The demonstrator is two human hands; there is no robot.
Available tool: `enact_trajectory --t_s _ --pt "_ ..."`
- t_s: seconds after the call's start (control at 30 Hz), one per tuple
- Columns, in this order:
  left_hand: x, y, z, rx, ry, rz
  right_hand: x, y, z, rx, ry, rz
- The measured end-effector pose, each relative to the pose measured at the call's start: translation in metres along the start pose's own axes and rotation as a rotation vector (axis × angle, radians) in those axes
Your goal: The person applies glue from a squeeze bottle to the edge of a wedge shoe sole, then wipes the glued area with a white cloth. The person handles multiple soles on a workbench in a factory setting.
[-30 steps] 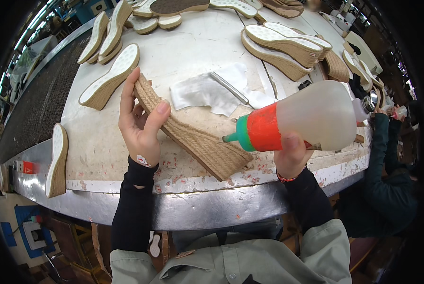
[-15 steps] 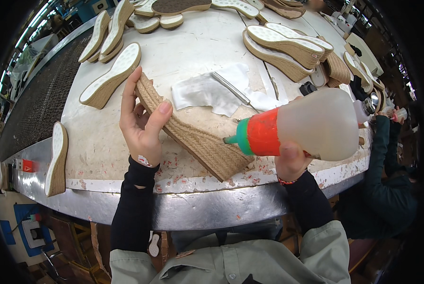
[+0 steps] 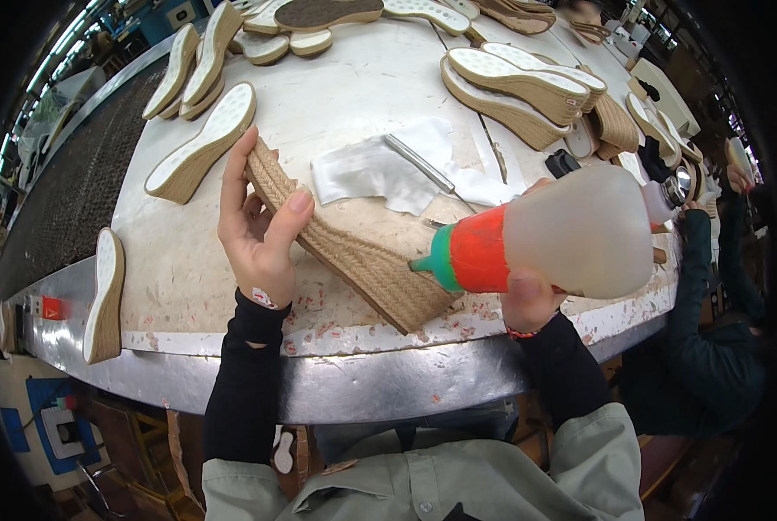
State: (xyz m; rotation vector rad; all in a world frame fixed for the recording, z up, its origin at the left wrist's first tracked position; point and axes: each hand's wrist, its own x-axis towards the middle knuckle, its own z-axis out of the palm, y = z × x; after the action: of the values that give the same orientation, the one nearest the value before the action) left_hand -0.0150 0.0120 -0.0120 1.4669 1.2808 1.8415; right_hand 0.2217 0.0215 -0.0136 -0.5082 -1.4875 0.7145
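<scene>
My left hand grips the thin end of a wedge shoe sole covered in braided tan rope. The sole is tilted on its side, and its thick heel end slants down toward the table's front edge. In my right hand is a squeeze bottle with a cloudy body, a red band and a green cap, lying nearly level. Its nozzle points left and meets the braided side near the heel; whether it touches I cannot tell. The fingers behind the bottle are mostly hidden.
A white cloth with a metal rod-like tool on it lies beyond the sole. Single wedge soles rest at left, and stacked soles stand far right. The metal table edge runs before me. At right a co-worker's sleeve shows.
The bottle has shifted very slightly left and down, its nozzle staying by the braided side. My left hand and the sole have hardly moved. The co-worker's arm at right has moved.
</scene>
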Motion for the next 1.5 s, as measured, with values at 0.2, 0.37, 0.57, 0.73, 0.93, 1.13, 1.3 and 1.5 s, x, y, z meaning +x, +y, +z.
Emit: enact_trajectory --t_s 0.2,0.37,0.57,0.73,0.93,1.13,1.3,1.5 --pt "0.000 0.000 0.001 0.007 0.006 -0.002 -0.002 0.005 -0.004 -0.107 -0.118 -0.053" --pt "0.000 -0.001 -0.001 0.032 -0.009 0.007 -0.006 0.007 -0.002 -0.166 -0.096 -0.021" --pt "0.002 -0.008 -0.007 0.069 0.038 0.039 0.015 0.000 0.000 0.602 0.276 0.497" --pt "0.002 -0.007 -0.006 0.020 0.079 -0.003 0.024 0.006 -0.005 0.404 0.393 0.495" --pt "0.001 -0.009 -0.010 0.000 0.091 -0.037 0.005 0.001 -0.003 0.203 0.188 0.333" --pt "0.003 -0.009 -0.006 0.025 0.113 0.031 -0.002 0.000 -0.003 0.068 0.005 0.189" --pt "0.002 -0.009 -0.007 0.033 0.105 0.031 -0.006 -0.002 -0.004 -0.067 -0.115 0.068" --pt "0.002 -0.007 -0.006 0.021 0.113 0.012 -0.001 0.000 -0.007 -0.140 -0.163 -0.025"
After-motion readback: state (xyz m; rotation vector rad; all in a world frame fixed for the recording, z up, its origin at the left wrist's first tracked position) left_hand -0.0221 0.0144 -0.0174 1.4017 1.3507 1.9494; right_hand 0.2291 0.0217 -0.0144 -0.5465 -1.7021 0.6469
